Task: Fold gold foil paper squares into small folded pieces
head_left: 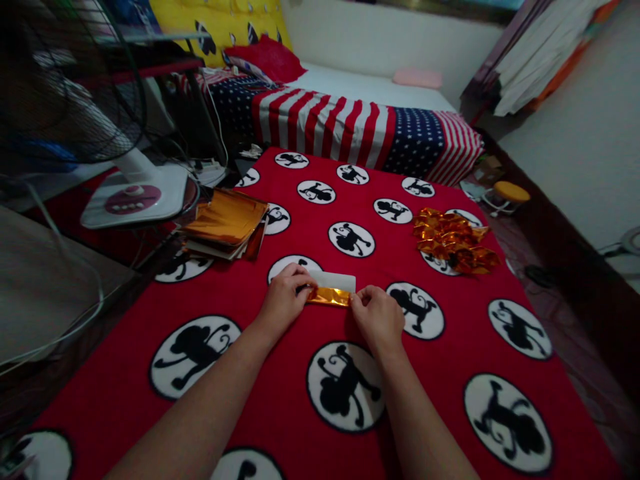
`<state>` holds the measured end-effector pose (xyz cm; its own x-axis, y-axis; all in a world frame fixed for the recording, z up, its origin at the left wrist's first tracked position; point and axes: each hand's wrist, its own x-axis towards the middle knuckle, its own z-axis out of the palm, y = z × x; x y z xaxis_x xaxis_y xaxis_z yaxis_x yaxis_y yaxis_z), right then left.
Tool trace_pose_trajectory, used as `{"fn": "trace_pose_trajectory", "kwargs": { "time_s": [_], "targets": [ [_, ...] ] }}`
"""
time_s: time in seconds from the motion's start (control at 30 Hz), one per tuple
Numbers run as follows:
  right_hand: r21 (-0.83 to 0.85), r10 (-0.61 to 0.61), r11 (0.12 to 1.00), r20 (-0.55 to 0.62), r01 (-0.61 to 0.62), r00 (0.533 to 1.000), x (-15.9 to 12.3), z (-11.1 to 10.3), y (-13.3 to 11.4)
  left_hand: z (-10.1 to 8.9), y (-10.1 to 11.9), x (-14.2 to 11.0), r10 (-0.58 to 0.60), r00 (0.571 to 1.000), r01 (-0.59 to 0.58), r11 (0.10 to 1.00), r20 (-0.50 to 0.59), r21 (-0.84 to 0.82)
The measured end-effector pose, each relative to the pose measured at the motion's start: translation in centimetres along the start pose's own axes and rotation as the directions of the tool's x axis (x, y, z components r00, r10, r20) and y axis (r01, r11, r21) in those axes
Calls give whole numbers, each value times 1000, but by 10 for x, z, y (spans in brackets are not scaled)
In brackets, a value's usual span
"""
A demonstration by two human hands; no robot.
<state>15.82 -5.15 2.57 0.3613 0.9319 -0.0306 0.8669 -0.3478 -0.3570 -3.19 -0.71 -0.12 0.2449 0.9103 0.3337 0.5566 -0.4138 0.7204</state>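
A sheet of gold foil paper (330, 296) lies on the red monkey-print cloth, its near part folded over into a shiny strip and its pale back showing beyond the fold. At the strip's left end, my left hand (286, 295) is closed with fingertips and thumb on the paper. My right hand (379, 316) pinches the right end. To the left rests a stack of gold foil sheets (227, 217), some with pale sides showing. Over on the right is a pile of folded, crinkled gold foil pieces (450, 240).
The red cloth (260, 413) covers the surface before me. A white fan base (135, 193) stands at the left, with cables around it. Behind is a bed with a stars-and-stripes cover (325, 123). A yellow-topped stool (511, 193) stands at right.
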Motion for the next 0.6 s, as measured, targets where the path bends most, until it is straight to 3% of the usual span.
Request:
{"fn": "trace_pose_trajectory", "kwargs": {
  "time_s": [0.2,0.33,0.47,0.6],
  "targets": [
    [89,7,996,156,-21,988,18,-9,7,-5,4,12,122,971,-134,990,204,46],
    [126,-22,992,206,-5,978,27,-9,12,-7,16,18,85,948,-134,981,308,141],
    [160,-45,987,174,17,984,30,-5,16,-2,31,18,-26,975,-60,927,223,369],
    [180,-60,983,150,32,987,30,-3,17,8,34,13,-44,990,-19,901,134,434]
  ]
}}
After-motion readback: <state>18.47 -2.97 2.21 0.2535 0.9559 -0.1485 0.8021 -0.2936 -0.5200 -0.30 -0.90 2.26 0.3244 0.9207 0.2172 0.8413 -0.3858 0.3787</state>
